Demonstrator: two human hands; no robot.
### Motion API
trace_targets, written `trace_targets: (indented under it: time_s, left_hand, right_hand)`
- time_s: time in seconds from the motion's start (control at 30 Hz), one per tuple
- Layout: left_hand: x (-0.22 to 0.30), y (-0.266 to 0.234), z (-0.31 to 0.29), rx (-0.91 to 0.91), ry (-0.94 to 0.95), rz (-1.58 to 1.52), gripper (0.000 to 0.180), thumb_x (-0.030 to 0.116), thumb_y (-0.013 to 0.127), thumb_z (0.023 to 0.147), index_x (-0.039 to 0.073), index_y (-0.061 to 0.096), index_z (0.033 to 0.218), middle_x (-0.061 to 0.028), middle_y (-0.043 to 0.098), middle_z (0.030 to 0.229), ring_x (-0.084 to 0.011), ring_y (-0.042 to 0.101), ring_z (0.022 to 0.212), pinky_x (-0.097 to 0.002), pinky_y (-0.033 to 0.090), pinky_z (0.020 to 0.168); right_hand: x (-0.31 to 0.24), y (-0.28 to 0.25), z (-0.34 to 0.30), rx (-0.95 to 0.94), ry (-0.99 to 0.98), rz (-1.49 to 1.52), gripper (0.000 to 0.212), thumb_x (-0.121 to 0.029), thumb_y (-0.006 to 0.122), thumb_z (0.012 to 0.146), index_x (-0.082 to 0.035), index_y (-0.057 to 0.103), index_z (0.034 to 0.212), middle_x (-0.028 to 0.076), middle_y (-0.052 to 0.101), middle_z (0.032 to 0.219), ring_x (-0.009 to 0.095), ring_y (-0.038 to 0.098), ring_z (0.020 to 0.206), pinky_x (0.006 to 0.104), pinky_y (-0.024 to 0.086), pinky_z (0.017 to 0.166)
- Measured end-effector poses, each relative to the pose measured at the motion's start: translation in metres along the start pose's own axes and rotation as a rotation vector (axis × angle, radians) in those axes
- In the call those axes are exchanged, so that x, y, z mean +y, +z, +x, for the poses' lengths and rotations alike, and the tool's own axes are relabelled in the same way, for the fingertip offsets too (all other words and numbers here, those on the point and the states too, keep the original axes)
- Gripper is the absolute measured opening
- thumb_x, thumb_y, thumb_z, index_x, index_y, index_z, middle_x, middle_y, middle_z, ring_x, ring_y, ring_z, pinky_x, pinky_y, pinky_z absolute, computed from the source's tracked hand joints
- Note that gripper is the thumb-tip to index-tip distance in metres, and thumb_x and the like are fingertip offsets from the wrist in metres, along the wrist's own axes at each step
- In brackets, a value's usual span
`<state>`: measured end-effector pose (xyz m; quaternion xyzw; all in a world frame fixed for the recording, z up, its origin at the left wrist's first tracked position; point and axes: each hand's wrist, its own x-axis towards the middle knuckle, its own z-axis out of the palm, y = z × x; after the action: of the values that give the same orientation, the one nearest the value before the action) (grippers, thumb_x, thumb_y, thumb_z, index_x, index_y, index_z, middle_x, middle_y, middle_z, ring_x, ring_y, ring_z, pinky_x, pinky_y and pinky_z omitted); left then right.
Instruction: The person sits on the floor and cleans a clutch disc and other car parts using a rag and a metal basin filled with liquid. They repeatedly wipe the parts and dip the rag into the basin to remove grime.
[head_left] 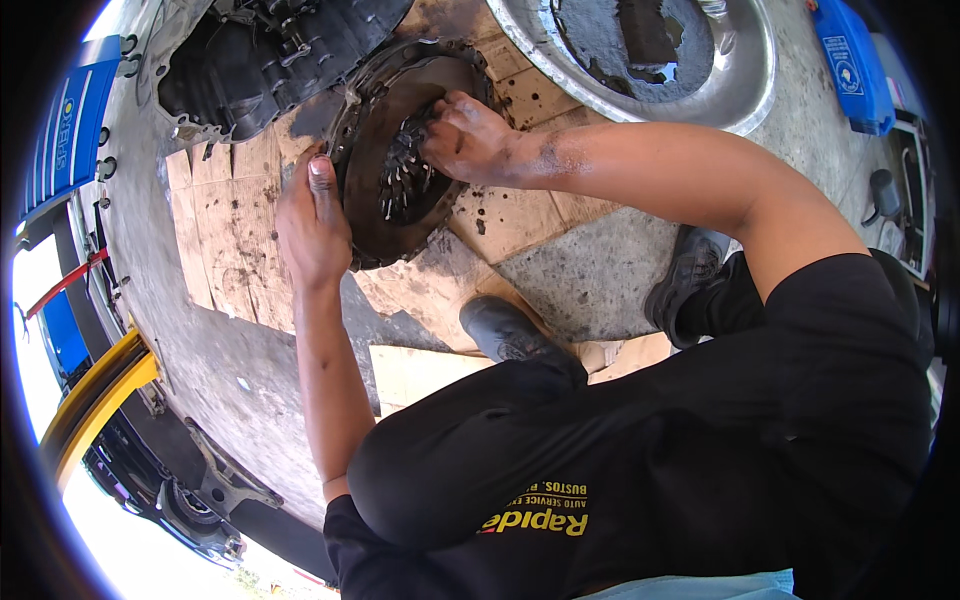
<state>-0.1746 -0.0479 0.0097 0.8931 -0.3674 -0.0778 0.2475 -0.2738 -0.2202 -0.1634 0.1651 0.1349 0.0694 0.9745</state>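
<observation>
A round, grimy clutch pressure plate (368,165) stands tilted in front of me, with dark metal spring fingers ringed round its middle. My left hand (318,225) grips its left rim, the thumb lying over the edge; the other fingers are mostly hidden behind it. At the upper right of the central opening, my right hand (468,138) is closed, fingers curled in against the spring fingers. Whatever the right fingertips hold, if anything, is out of sight. Smudges of dark grease mark the right hand and wrist.
Oil-spotted cardboard (235,235) lies on the concrete floor beneath the plate. Beyond it sits a large open gearbox housing (262,85). A metal basin (748,65) with dark liquid is at the upper right, and a blue jug (855,75) farther right. My shoe (505,330) is close by.
</observation>
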Motion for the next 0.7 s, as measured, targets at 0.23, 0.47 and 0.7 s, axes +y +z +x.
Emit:
trace_targets:
  time_s: [0.23, 0.47, 0.7]
  left_hand:
    - [0.038, 0.005, 0.021, -0.022, 0.051, 0.051, 0.064, 0.053, 0.032, 0.107, -0.002, 0.064, 0.118, -0.0262, 0.069, 0.1, -0.047, 0.065, 0.095, -0.0493, 0.05, 0.082]
    - [0.053, 0.018, 0.036, -0.015, 0.16, 0.005, 0.056, 0.049, 0.042, 0.106, -0.001, 0.064, 0.115, -0.0243, 0.069, 0.1, -0.0447, 0.065, 0.093, -0.0472, 0.05, 0.081]
    - [0.049, 0.014, 0.048, -0.138, 0.005, -0.21, 0.047, 0.045, 0.052, 0.104, -0.001, 0.064, 0.109, -0.0166, 0.066, 0.094, -0.0279, 0.062, 0.084, -0.0363, 0.048, 0.082]
  right_hand:
    - [0.016, 0.063, -0.036, 0.381, 1.139, 2.557, 0.006, -0.016, 0.065, 0.084, -0.013, 0.067, 0.088, 0.002, 0.067, 0.094, 0.024, 0.064, 0.093, 0.0376, 0.052, 0.084]
    - [-0.003, 0.058, -0.053, 0.005, 1.093, 3.142, 0.019, -0.015, 0.064, 0.084, -0.008, 0.07, 0.099, 0.013, 0.072, 0.091, 0.032, 0.071, 0.087, 0.0451, 0.056, 0.073]
    - [0.002, 0.036, -0.046, -0.328, 0.823, 3.7, 0.019, -0.03, 0.061, 0.099, -0.012, 0.068, 0.103, 0.012, 0.07, 0.089, 0.035, 0.068, 0.086, 0.0444, 0.053, 0.071]
